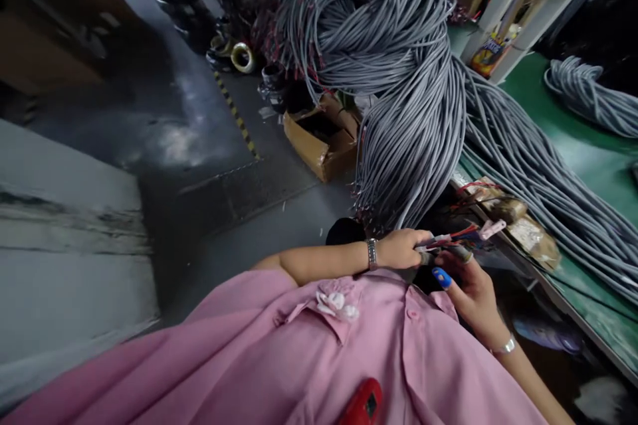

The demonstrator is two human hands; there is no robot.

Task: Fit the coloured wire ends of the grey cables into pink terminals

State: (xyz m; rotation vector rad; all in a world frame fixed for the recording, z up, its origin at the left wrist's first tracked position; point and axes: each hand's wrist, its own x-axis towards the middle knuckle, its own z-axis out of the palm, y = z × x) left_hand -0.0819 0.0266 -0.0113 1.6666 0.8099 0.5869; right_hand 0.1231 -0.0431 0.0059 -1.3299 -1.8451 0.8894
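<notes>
My left hand (401,249), with a metal watch band at the wrist, is closed around the end of a grey cable. Thin coloured wires (466,236), red and blue among them, fan out from it to the right. Just below these wires is my right hand (471,289), with blue tape round the thumb and greyish coverings on fingertips. Its thumb stands apart from the bent fingers, and I see nothing held between them. A large bundle of grey cables (413,113) hangs over the bench edge in front of my hands.
More grey cables (548,166) run along the green bench (528,89) at the right. Brown taped pieces (533,239) lie on its edge. An open cardboard box (319,146) and wire spools (242,57) stand on the floor. A pale cabinet (70,232) is at left.
</notes>
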